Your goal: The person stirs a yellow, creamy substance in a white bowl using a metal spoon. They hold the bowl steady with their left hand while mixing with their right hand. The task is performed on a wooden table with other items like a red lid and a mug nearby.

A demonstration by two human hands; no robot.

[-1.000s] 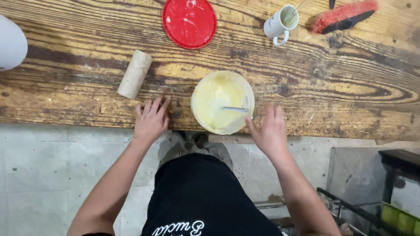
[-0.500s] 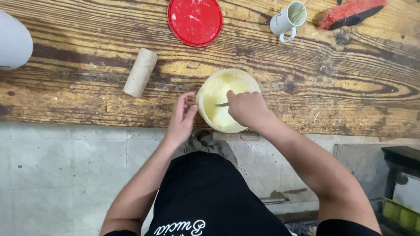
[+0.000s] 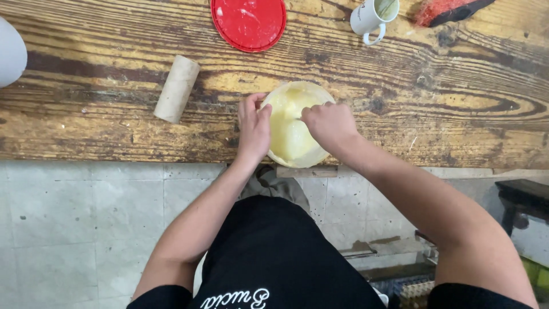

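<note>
Rough, dark-grained wooden planks [image 3: 457, 109] make up the bench under my hands, with pale grey floor tiles [image 3: 86, 229] showing below its near edge.

From my head camera, looking straight down: the round, pale plastic tub of creamy yellow paste [image 3: 293, 137] sits at the near edge of the bench, right in front of me. My left hand [image 3: 253, 129] is curled against the tub's left rim, fingers [image 3: 250, 106] bent over the edge and gripping it. My right hand [image 3: 330, 124] hovers over the right side of the tub, closed into a loose fist; I cannot tell what it holds, since the fist hides it.

Further back on the planks lies the round red plastic lid [image 3: 249, 23], smeared with pale paste, well apart from the tub. A cardboard tube [image 3: 177, 88] lies tilted to the left of my left hand. A white mug [image 3: 374, 16] stands at the far right, and beside it a red-bristled brush [image 3: 449, 10]. A white rounded object [image 3: 11, 54] is cut off at the left edge.
</note>
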